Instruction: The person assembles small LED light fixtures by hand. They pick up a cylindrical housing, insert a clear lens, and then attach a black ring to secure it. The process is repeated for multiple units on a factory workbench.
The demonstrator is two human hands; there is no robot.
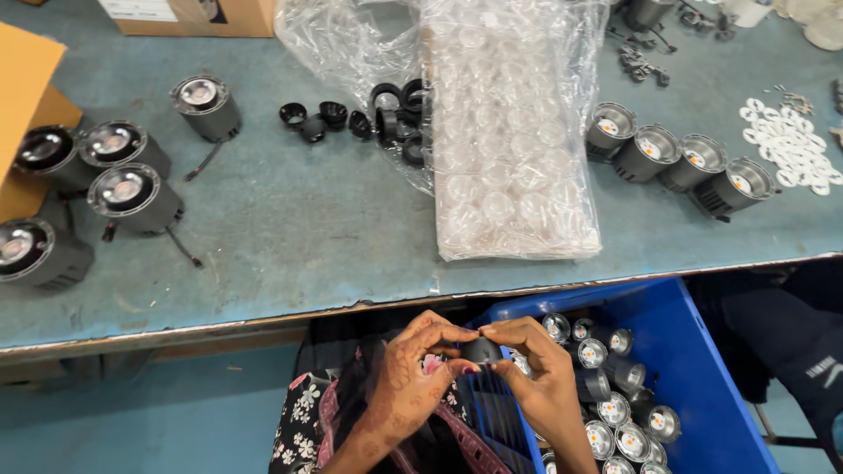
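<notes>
My left hand [408, 373] and my right hand [540, 377] meet below the table edge, both gripping one small dark lamp housing [481, 349] between the fingertips. They hover over the near left corner of a blue crate [694, 351] that holds several grey spotlight housings [615, 395]. Most of the held part is hidden by my fingers.
On the blue-grey worktable [290, 228] lies a clear bag of transparent lenses [509, 132], black rings [351, 118] beside it, a row of lamp housings [676, 162] at right, several more lamp bodies [114, 175] at left, white washers [790, 145], and cardboard boxes [193, 16].
</notes>
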